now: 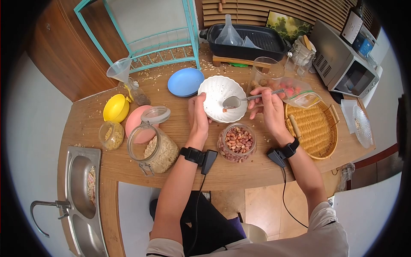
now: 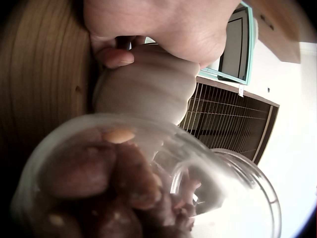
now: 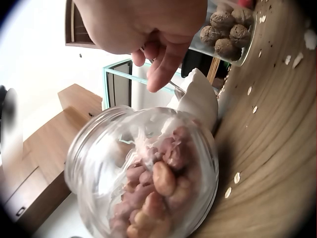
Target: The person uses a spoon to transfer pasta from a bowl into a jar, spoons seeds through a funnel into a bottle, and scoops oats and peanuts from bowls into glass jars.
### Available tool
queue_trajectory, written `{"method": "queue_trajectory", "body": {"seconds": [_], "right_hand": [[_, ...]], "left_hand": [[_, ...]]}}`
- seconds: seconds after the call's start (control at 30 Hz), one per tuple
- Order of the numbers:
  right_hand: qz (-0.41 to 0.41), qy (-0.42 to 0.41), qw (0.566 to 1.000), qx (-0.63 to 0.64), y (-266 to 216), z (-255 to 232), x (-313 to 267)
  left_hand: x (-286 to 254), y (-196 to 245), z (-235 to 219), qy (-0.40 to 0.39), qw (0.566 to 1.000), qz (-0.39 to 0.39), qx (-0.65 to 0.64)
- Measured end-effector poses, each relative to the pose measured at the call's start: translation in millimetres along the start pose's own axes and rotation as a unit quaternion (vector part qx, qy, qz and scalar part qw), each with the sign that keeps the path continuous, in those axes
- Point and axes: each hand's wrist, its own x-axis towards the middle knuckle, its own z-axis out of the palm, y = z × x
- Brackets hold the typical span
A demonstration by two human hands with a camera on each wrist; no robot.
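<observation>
My left hand (image 1: 198,115) holds a white fluted bowl (image 1: 216,90) by its left side, its fingers on the bowl's outer wall in the left wrist view. A metal spoon (image 1: 231,102) is pinched in my right hand (image 1: 270,109), its handle running out to the right. The spoon's head is inside the bowl, with a few reddish-brown peanuts (image 1: 225,109) at its lower edge. Right in front of the bowl stands an open glass jar (image 1: 254,139), partly filled with red-skinned peanuts (image 3: 163,177). The jar covers part of the bowl in both wrist views.
A glass jar of oats (image 1: 169,154), lid swung back, stands left beside a pink plate (image 1: 132,122). Behind are a yellow bowl (image 1: 114,110) and a blue plate (image 1: 186,82). To the right lie a wicker basket (image 1: 314,132), a zip bag (image 1: 295,91) and walnuts (image 3: 227,48).
</observation>
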Motion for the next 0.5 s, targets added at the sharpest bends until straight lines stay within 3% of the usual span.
{"method": "queue_trajectory", "body": {"seconds": [0.5], "right_hand": [[-0.006, -0.006, 1.0, -0.023, 9.4, -6.8, 3.8]], "left_hand": [[-0.9, 0.1, -0.7, 0.004, 0.998, 0.009, -0.061]]}}
